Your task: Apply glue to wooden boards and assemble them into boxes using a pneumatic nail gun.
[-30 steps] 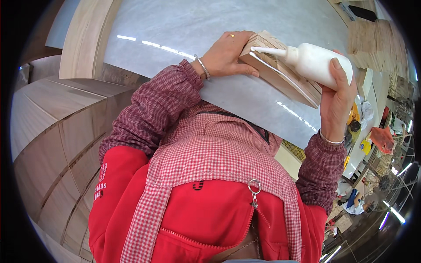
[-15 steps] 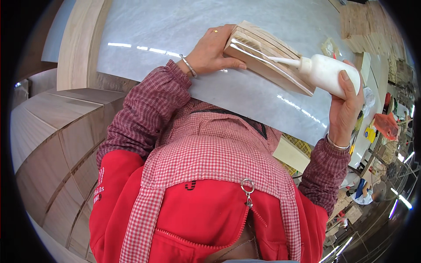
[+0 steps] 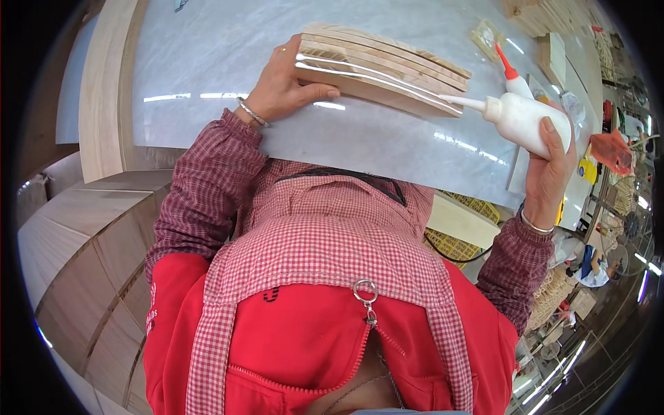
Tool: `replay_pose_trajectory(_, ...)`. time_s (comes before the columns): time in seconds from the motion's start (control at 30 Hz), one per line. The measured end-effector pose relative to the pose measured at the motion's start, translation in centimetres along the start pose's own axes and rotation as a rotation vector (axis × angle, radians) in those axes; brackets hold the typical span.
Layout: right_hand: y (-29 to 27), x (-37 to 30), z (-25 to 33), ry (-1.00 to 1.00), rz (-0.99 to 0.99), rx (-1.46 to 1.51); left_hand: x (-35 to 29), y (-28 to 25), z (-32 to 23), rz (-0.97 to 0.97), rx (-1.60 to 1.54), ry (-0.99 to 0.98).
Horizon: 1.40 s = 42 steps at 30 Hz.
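My left hand [image 3: 280, 90] grips the left end of a stack of wooden boards [image 3: 387, 60], its thumb along the near side. Two thin lines of white glue [image 3: 373, 75] run lengthwise on the narrow edges of the nearest boards. In my right hand [image 3: 550, 169] is a white squeeze bottle [image 3: 529, 123], tilted so that its long nozzle points left. The nozzle tip is at the stack's right end, at or just above the glue line; contact is hard to tell. Behind it stands another white bottle with a red nozzle [image 3: 510, 66].
The boards are over a shiny grey-white tabletop [image 3: 221, 62]. Thick pale timber [image 3: 104, 90] borders it on the left. More wooden pieces [image 3: 543, 15] are stacked at the far right. A yellow crate [image 3: 453, 235] sits below the table's near edge.
The nozzle has moved along the boards to their right end, leaving a longer glue line behind it. The stack appears further left in view, and the red-nozzled bottle shows more fully.
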State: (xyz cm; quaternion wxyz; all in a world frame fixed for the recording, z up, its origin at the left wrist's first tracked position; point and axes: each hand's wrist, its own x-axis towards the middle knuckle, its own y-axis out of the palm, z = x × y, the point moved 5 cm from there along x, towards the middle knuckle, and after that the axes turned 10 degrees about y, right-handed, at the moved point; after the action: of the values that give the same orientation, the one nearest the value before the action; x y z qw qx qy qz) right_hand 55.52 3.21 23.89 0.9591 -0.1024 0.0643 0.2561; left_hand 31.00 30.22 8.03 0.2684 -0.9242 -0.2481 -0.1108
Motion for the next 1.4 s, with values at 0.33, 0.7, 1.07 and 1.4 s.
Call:
replay_pose_trajectory(0.33, -2.6, -0.7, -0.1, 0.029, -0.08, 0.022, 0.3, -0.2, -0.5, -0.028, -0.028, -0.013)
replay_pose_trajectory(0.7, 9.9, 0.0, 1.4, 0.014, 0.154, 0.122, 1.2, -0.5, -1.8, -0.013, 0.049, 0.105)
replay_pose_trajectory(1.07, 15.2, 0.3, 2.6, -0.017, 0.239, -0.063, 0.7, -0.5, -2.0, -0.063, 0.17, 0.156)
replay_pose_trajectory(1.4, 11.8, 0.7, 2.3, -0.042, 0.207, -0.079, 0.8, -0.2, -1.3, -0.029, 0.183, 0.163)
